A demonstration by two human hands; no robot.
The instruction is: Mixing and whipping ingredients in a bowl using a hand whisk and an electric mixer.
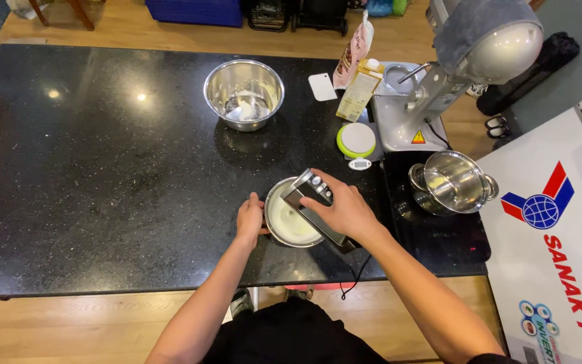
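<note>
Right hand [345, 209] wrapped around grey-and-black electric hand mixer [314, 205], fingers curled over its body, holding it across small round steel bowl of pale cream-coloured liquid [291, 219] at centre of frame, slightly below middle. Left hand [249, 219] cupped against bowl's left rim, fingers closed on the edge, bracing it on black speckled stone countertop [102, 189]. Beaters not visible; cannot tell whether submerged or running. Black cord [355, 276] hanging off counter's near edge below the mixer.

Judged step: whipping or blending of the pale mix, bowl steadied by one hand, mixer worked by the other. Next move likely calls for keeping the bowl pinned flat and the mixer level and low so liquid stays inside the rim; cord slack worth minding near the edge.

Surroundings: larger steel mixing bowl with white residue [244, 94] in upper centre, well apart. White plastic scraper [322, 86] and yellow carton [358, 89] to its right. Round white-and-green kitchen scale [356, 140] just above the working bowl. Steel two-handled pot [454, 182] at right on dark cooktop. Grey stand machine with domed head [479, 47] in upper right. White chest appliance [554, 236] at far right edge.
</note>
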